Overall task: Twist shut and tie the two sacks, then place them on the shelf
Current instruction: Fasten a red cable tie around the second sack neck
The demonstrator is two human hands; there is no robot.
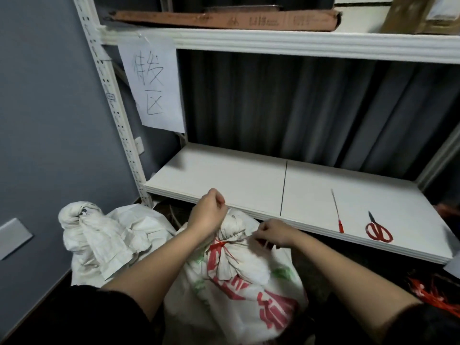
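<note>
gripping the twisted neck of the printed sack [239,290] from the left side, the left hand [207,211] is curled into a loose fist right at the top of the bunched fabric. the right hand [270,232] sits just beside the neck on the other side, its fingers pinched together on a thin pale tie [266,244] that runs across to the sack. a red tie [219,245] is already wrapped around the neck below the gathered top, with its loose end trailing down over the cloth. this sack is white with red and green printing, stands on the floor right in front of the shelf [224,180], and bulges full; what is inside it cannot be seen.

to its left, touching it, stands the plain white sack [104,242], its top twisted into a knob-like bundle. its contents are hidden too, and whether a tie holds that twist cannot be told.

the white shelf board lies above and behind both sacks. on its right part rest a pair of red-handled scissors [378,230] and, near them, a thin tool with a red handle [337,211]. a paper sign [151,83] with handwriting hangs from the shelf above, where a flat brown carton [224,19] lies. a heap of red ties [433,292] sits low at the right edge.
</note>
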